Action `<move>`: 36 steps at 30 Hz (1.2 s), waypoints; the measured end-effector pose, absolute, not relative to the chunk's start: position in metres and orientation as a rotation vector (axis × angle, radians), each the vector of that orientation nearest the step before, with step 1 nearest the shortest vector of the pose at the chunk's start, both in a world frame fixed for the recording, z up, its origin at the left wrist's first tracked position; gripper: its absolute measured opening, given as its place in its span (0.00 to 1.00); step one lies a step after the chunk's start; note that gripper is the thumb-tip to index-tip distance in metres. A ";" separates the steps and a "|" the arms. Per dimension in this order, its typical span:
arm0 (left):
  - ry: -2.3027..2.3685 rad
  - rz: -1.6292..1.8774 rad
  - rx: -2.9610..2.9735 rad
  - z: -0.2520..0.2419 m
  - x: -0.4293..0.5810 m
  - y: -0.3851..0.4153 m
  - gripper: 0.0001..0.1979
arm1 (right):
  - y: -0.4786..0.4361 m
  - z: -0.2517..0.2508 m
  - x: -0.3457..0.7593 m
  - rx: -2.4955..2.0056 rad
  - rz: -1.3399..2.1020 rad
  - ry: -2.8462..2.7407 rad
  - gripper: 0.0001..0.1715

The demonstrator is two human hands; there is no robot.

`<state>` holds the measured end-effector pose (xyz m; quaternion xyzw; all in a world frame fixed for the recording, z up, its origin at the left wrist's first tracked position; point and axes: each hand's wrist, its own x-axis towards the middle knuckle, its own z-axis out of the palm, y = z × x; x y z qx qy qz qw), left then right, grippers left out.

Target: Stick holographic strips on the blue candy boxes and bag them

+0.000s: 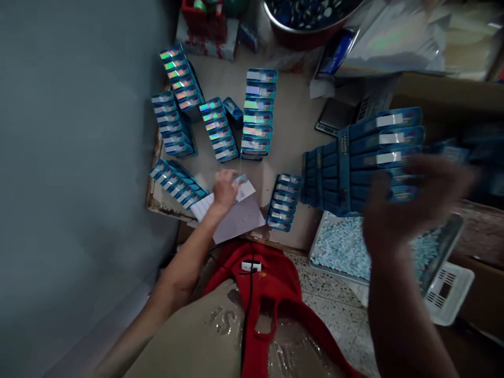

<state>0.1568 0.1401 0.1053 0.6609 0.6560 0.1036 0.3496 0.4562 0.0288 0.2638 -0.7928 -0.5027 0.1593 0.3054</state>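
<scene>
My left hand (225, 190) is closed on a small blue box (241, 181) and rests on white paper sheets (236, 212) at the near edge of a low board (293, 123). Rows of small blue boxes with shiny labels (258, 111) lie overlapped on the board. My right hand (409, 202) is raised and blurred, fingers spread. It grips a fanned stack of larger flat blue boxes (364, 160) from behind.
A tray of pale blue tablets (344, 247) sits on the speckled floor under my right hand, with a white plastic basket (451, 291) beside it. A metal bowl (311, 21) and plastic sheets (397, 39) lie at the back. A grey wall is on the left.
</scene>
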 end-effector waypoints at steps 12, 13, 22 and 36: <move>1.411 -0.019 1.626 0.043 0.120 0.160 0.12 | 0.067 0.099 0.294 -2.024 0.862 -1.963 0.24; 1.410 -0.070 1.627 0.042 0.123 0.161 0.12 | 0.070 0.092 0.292 -2.048 0.829 -2.000 0.25; 1.362 0.052 1.475 0.033 0.118 0.154 0.09 | 0.076 0.049 0.272 -1.958 0.794 -2.281 0.28; 1.397 0.005 1.415 0.041 0.116 0.160 0.09 | 0.036 0.048 0.276 -1.899 0.653 -2.294 0.22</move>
